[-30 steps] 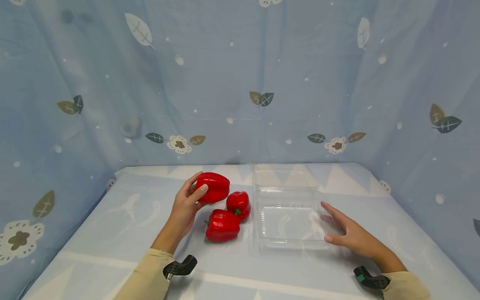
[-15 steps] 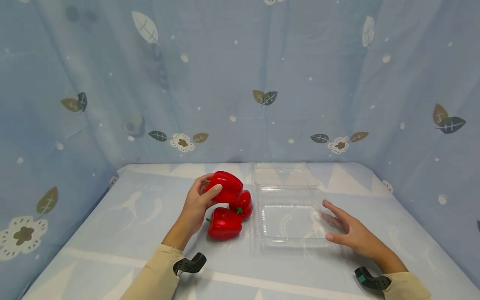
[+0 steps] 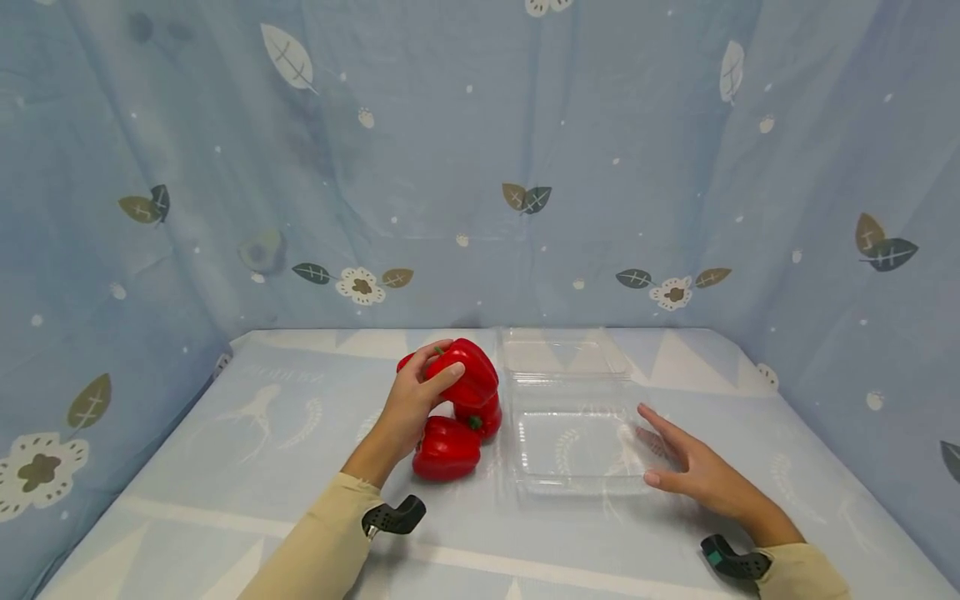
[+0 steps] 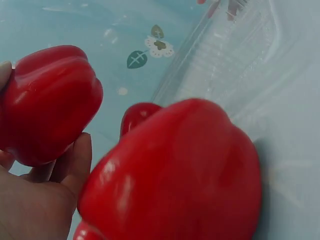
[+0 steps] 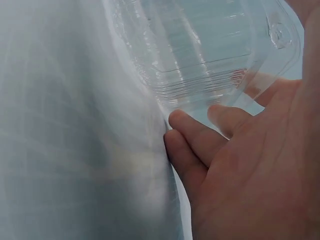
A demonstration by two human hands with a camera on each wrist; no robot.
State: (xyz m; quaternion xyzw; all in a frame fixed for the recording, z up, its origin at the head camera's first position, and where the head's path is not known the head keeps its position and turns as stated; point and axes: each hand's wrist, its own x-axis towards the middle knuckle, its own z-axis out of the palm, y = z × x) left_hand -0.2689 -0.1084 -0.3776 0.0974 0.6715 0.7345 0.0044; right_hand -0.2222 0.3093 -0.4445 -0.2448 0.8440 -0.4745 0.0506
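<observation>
While the left hand (image 3: 408,407) grips a pepper (image 3: 471,372) between thumb and fingers, raised to the left of the box (image 3: 573,450), good handling likely means a firm yet gentle hold, high enough to avoid nudging the front pepper (image 3: 447,450) and back pepper (image 3: 489,415) and to clear the box's left wall. The right hand (image 3: 705,475), thumb and fingers spread wide at the box's right side, could best steady it lightly; whether they touch, I cannot tell.

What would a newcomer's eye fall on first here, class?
Probably the glossy red bell pepper held in the left hand, just left of centre in the head view, with more red peppers close by. Next, perhaps, the open clear plastic container to their right, with the right hand near its right edge.
</observation>
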